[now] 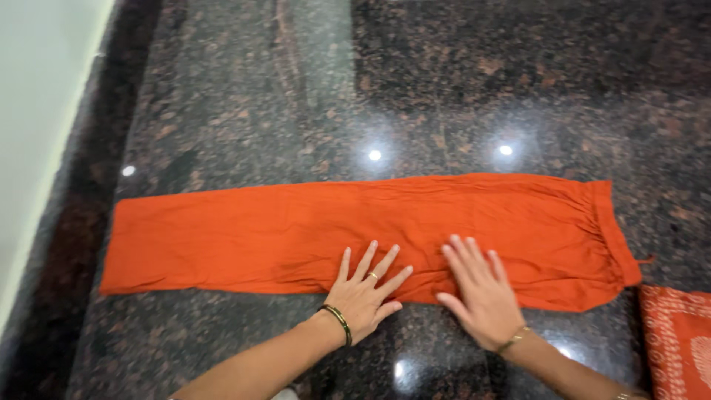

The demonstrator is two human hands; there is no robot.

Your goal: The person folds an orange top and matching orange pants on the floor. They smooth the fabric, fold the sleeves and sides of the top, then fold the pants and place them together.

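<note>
We press our left hand (363, 292) and right hand (480, 296), fingers spread flat and gripping nothing, on the near edge of the orange trousers (296, 230) lying folded lengthwise across the granite floor (444, 89).

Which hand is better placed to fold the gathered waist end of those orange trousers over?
Probably the right hand: it lies flat on the orange trousers nearer the gathered waist end. The left hand rests nearer the middle.

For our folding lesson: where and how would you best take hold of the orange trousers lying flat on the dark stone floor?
Probably at the gathered waistband on the right end of the orange trousers, pinching its two corners from that side. The bunched band is thicker than the flat single-layer legs. Both the left hand and right hand rest open, palms down, on the near edge.
</note>
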